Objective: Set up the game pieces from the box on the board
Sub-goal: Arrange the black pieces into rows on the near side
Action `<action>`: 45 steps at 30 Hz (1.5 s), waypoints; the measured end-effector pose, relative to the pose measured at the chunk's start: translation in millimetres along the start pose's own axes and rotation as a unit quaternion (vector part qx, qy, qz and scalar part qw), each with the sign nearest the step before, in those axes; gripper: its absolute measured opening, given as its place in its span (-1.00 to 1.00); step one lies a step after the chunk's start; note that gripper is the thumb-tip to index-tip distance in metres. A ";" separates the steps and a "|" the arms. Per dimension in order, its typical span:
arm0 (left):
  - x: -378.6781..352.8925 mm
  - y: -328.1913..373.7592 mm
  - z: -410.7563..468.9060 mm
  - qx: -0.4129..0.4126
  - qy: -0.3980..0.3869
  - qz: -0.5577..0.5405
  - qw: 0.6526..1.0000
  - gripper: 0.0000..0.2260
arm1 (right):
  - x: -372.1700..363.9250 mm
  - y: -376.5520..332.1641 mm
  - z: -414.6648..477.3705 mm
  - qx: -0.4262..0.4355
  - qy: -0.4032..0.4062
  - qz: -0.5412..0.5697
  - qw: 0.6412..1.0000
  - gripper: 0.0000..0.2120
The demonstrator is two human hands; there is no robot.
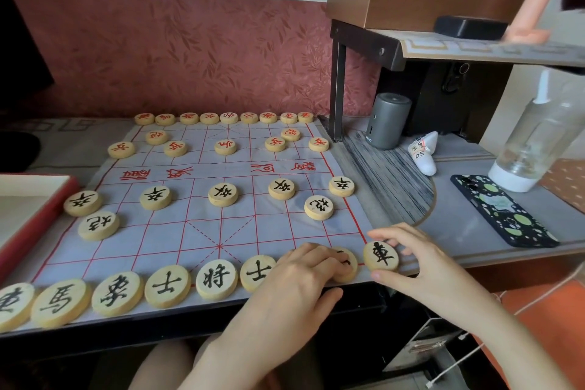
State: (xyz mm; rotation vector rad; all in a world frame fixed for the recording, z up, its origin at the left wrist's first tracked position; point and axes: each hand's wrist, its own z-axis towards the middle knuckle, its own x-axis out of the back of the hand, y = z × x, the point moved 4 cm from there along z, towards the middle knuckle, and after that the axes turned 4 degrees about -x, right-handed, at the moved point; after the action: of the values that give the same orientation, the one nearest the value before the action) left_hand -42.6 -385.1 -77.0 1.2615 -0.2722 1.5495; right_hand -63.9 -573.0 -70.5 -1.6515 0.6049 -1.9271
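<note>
**Near row almost filled**

The board [202,231] lies flat on the surface [459,225], red pieces [225,118] lined along its 12 o'clock edge, black pieces [216,279] along the 6 o'clock edge. The right hand [421,260] pinches the chariot piece [381,256] at the board's 4 o'clock corner, thumb below, fingers above. The left hand [304,275] lies curled over a piece [348,263] just left of it, mostly hiding it; whether it grips is unclear. The box [34,199] sits open at 9 o'clock.
</note>
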 end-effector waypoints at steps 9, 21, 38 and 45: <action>2.9 -0.7 7.2 0.005 -0.018 -0.021 1.000 -0.79 | 0.9 0.1 -1.3 -0.007 -0.004 0.020 1.000 -0.53; 26.5 -14.1 2.8 0.054 0.017 -0.051 0.997 -0.57 | -18.5 -32.2 4.5 0.052 -0.037 -0.041 0.997 -0.42; 28.5 -28.6 -5.8 0.084 -0.018 -0.042 0.995 -0.46 | -29.8 -32.2 6.5 0.062 -0.043 -0.128 0.989 -0.50; 57.5 -37.9 40.1 0.060 -0.026 0.028 0.997 -0.66 | -0.1 -40.5 32.1 0.044 -0.035 -0.024 0.998 -0.61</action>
State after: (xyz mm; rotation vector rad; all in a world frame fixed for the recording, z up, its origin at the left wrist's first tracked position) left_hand 18.4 -365.4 -29.5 1.3991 -0.2518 1.6016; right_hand -36.3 -542.1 -39.7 -1.6838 0.4504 -1.8918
